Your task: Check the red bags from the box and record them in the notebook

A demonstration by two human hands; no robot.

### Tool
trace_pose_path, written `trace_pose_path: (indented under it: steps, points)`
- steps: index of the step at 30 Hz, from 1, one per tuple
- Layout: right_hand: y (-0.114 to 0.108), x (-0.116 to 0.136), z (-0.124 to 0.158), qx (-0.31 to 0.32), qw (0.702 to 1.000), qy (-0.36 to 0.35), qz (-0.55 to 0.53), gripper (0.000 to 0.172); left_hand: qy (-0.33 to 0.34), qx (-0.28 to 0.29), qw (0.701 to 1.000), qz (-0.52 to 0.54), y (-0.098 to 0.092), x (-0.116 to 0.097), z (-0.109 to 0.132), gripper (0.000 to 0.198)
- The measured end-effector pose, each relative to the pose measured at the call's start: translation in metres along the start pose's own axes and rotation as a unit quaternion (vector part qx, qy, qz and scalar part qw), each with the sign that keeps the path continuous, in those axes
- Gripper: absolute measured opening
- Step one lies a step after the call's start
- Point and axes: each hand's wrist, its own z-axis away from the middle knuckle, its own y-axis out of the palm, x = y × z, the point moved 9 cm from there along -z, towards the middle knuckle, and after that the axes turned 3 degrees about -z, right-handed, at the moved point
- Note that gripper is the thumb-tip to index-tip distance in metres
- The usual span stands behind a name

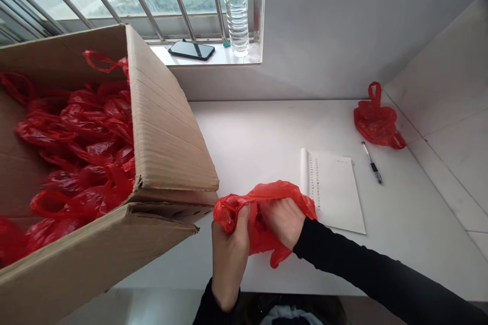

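Observation:
A crumpled red plastic bag (280, 194) is held just above the white table (259, 137) near its front edge. My left hand (230, 254) is closed on the bag's left end, thumb pinching the plastic. My right hand (282, 222), in a black sleeve, is closed on the bag's middle, fingers buried in the folds. Immediately to the left stands a large open cardboard box (168, 137) filled with several knotted red plastic bags (84, 147).
A paper sheet (337, 193) lies right of the hands, with a pen (372, 163) beyond it. Another tied red bag (375, 119) sits at the back right by the tiled wall. A phone (191, 50) and a water bottle (236, 7) rest on the window sill.

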Motion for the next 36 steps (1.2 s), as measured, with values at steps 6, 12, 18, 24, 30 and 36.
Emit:
trace_pose_path:
  steps: [6,12,18,24,30,36]
  points:
    - [0.002,-0.011,-0.009,-0.008,1.0,0.029,0.006,0.013,0.006,0.003,1.0,-0.002,0.001,0.001,-0.003,0.021]
    - [-0.006,-0.011,-0.01,-0.015,0.999,0.028,-0.014,0.011,0.017,0.015,1.0,-0.008,-0.001,0.0,-0.002,0.023]
    - [-0.019,-0.019,0.002,-0.019,0.997,0.072,0.003,0.01,0.022,0.002,1.0,-0.002,-0.003,0.003,-0.002,0.023]
    - [0.003,-0.01,-0.004,-0.017,0.998,0.056,0.005,0.013,0.004,-0.025,1.0,0.006,-0.008,0.011,-0.004,0.028]
    - [0.004,-0.01,-0.001,-0.052,0.998,0.036,-0.001,0.016,-0.001,-0.024,1.0,-0.002,-0.008,0.01,-0.001,0.028]
    - [-0.013,-0.021,0.012,-0.026,0.994,0.092,0.053,0.017,0.007,-0.036,0.999,0.0,-0.012,0.012,-0.002,0.028]
